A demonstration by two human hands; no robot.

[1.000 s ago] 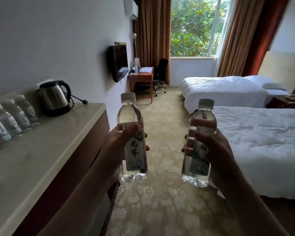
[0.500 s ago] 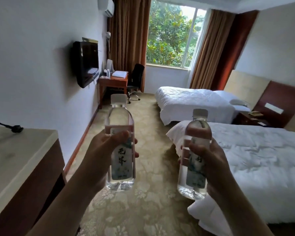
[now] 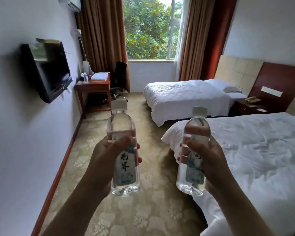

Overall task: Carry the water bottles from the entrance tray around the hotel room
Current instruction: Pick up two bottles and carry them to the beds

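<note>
The near bed [image 3: 255,150] serves as the landmark, filling the right side of the view with its white cover. Far to its left a television [image 3: 48,70] hangs on the wall, and beyond it, toward the window, a desk [image 3: 94,86] carries a folded towel and what looks like another bottle, too small to be sure of.

Left of the bed, over the carpet [image 3: 92,133], the left hand [image 3: 104,160] holds the left bottle [image 3: 123,150] upright. Its fingers are wrapped around the labelled middle, thumb across the front, fingertips showing at the far side. The cap is on and the bottle looks full.

Just at the bed's foot corner, the right hand [image 3: 209,160] grips the right bottle [image 3: 193,154] the same way, fingers closed around the label band, cap on, upright, and clear of the bedding.

Each bottle seems light enough for one hand. The thin clear plastic would likely dent under a hard squeeze, and the smooth wall could slip if damp. The papered waist, where both hands sit, looks the surest hold; the neck is stiffer but leaves the weight swinging below.
</note>
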